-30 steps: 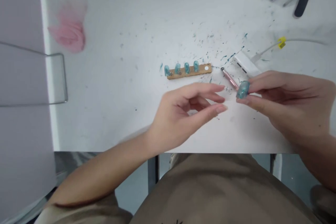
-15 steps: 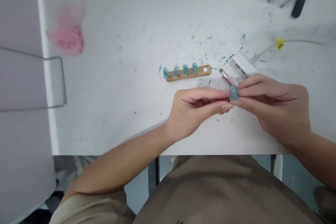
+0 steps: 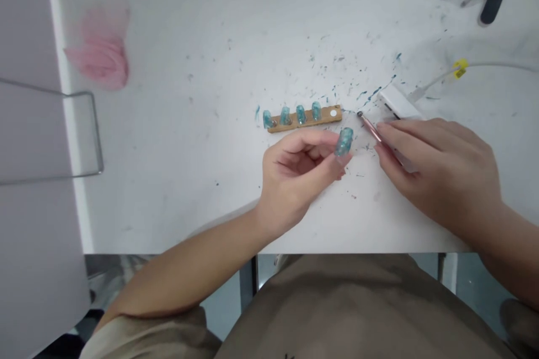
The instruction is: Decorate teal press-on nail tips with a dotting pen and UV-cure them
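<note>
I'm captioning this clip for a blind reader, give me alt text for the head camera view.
The left hand pinches a teal false nail above a white table, while the right hand rests on a thin pink tool. Behind them, a wooden strip carries four more teal nails; a pink cloth lies far left.

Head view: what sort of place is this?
Probably a nail-art practice desk: a white table flecked with teal specks, a wooden strip carrying four teal false nail tips, and a fifth teal nail tip pinched in the left hand.

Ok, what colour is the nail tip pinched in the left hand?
Translucent teal-blue with a speckled look, seen in the head view: nail tip in the left hand.
</note>
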`<state>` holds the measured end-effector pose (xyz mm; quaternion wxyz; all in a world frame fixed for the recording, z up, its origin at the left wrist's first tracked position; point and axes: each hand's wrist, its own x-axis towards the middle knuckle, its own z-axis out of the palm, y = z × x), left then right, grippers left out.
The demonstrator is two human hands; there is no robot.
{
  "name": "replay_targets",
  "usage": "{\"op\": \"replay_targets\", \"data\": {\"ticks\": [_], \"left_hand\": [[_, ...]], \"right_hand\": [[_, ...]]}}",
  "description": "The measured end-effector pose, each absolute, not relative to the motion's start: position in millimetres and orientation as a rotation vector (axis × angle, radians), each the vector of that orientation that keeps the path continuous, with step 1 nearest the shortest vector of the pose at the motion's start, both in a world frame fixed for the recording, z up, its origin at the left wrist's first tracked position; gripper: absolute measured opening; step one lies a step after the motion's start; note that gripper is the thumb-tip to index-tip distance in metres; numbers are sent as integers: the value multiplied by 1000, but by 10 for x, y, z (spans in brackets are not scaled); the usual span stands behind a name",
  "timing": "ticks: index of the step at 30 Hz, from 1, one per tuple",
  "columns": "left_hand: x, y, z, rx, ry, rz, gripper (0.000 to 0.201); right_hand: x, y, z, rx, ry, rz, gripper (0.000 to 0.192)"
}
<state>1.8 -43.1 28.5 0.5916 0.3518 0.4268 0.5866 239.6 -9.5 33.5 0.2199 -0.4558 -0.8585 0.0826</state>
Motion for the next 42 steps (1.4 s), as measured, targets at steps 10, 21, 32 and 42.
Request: {"op": "replay_targets", "data": {"ticks": [10, 21, 32, 42], "left_hand": [[-57, -411, 317, 734, 1001, 1333, 23], [-57, -387, 279, 552, 916, 1186, 30], [-71, -340, 262, 582, 912, 1157, 29], [-40, -343, 260, 616, 791, 1128, 27]], "right_hand": [[2397, -118, 353, -1313, -2335, 88, 27], [2363, -207, 605, -1271, -1776, 1093, 35], [2251, -233, 572, -1025, -1820, 1249, 16], [2249, -270, 508, -964, -2043, 1063, 27]]}}
